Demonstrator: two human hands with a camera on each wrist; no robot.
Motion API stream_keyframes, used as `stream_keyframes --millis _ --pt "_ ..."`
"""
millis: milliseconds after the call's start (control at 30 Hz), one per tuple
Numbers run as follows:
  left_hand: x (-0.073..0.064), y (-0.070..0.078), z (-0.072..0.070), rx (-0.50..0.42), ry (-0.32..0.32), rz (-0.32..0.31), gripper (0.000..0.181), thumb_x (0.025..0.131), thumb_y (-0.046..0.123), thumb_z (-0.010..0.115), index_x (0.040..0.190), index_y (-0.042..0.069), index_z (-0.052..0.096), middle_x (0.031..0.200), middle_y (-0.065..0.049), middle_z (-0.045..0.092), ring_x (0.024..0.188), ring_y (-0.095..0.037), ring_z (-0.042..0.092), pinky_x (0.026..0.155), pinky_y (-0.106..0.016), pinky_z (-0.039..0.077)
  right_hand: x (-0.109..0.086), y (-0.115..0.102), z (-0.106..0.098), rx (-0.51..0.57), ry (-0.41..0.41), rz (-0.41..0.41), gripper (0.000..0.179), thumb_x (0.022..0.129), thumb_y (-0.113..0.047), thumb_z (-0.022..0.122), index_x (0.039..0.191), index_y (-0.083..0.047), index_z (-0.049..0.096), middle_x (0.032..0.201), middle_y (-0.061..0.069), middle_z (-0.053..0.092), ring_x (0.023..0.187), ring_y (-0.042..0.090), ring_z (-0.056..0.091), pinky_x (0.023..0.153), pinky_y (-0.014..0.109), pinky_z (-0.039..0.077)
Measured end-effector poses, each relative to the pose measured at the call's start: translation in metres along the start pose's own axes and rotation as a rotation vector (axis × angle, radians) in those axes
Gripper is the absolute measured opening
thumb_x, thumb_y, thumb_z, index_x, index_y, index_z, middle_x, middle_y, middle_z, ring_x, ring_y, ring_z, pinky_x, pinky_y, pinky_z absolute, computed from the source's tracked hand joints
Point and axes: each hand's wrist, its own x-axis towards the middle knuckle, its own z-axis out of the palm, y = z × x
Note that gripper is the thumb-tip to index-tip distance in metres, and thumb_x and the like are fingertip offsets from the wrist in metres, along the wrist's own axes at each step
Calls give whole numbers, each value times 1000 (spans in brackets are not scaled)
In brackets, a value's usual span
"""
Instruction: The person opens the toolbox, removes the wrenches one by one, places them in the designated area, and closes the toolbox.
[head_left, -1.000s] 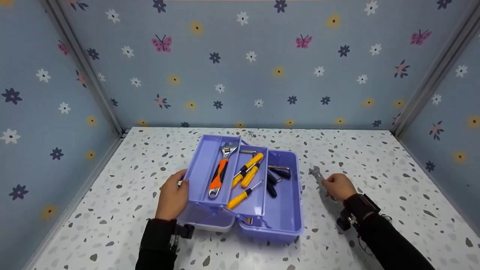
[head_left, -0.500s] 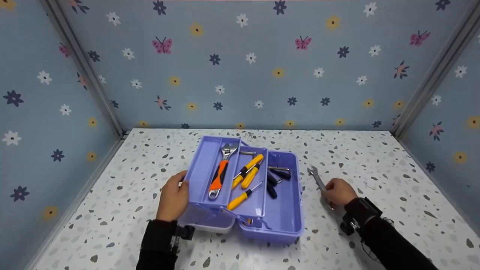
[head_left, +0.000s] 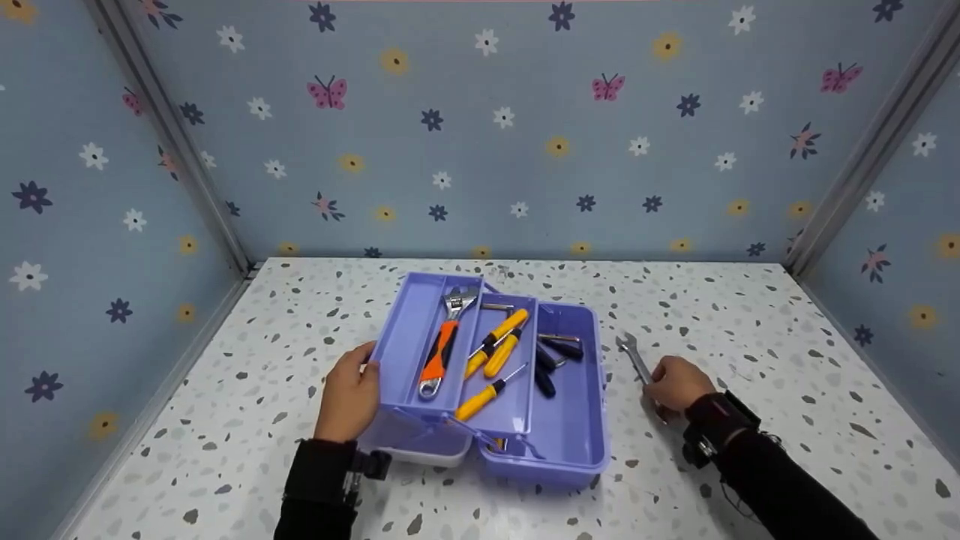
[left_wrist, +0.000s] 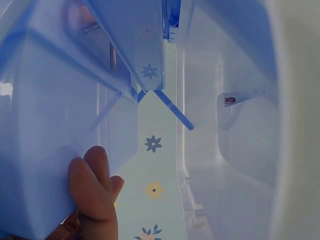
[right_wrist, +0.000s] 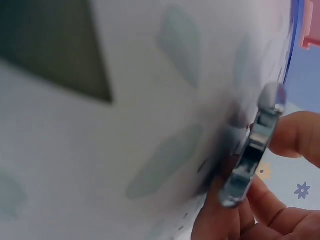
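A silver metal wrench [head_left: 637, 363] is pinched by the right hand [head_left: 679, 384], presumably for lifting next; a purple plastic toolbox [head_left: 570, 424] seemingly gripped by the left hand [head_left: 350, 395].

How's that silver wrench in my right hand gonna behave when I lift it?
The wrench looks like bare metal, so it should be stiff and perhaps heavy for its size. Its shiny surface might slip a little between the fingers. Its long, flat-looking shape suggests it would slide rather than roll if pushed.
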Motion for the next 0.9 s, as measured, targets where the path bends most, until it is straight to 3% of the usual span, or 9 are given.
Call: stream_keyframes --millis 500,633,767,900 --pt "1 1 0 4 8 21 39 98 4 43 133 -9 52 122 -27 61 105 -37 64 88 -48 52 1 1 -3 -71 -4 -51 17 78 -18 70 76 -6 59 61 1 63 54 14 55 51 26 41" --pt "0 1 0 0 9 25 39 98 3 43 133 -10 52 121 -28 61 103 -37 64 87 -47 52 0 -2 -3 -60 8 -41 16 79 -18 68 82 -4 60 61 2 64 52 14 56 52 26 42" --pt "0 0 0 0 5 18 39 98 3 43 133 -10 52 123 -28 60 104 -37 64 88 -48 52 -5 -12 -4 -36 70 -57 23 87 -22 63 95 -1 62 79 10 69 61 16 61 60 29 47" --pt "-1 1 0 2 4 12 39 98 3 43 134 -10 52 124 -29 60 106 -37 63 89 -49 52 -11 -28 -4 65 144 -139 29 94 -24 59 105 2 64 97 19 69 76 22 65 69 32 50"
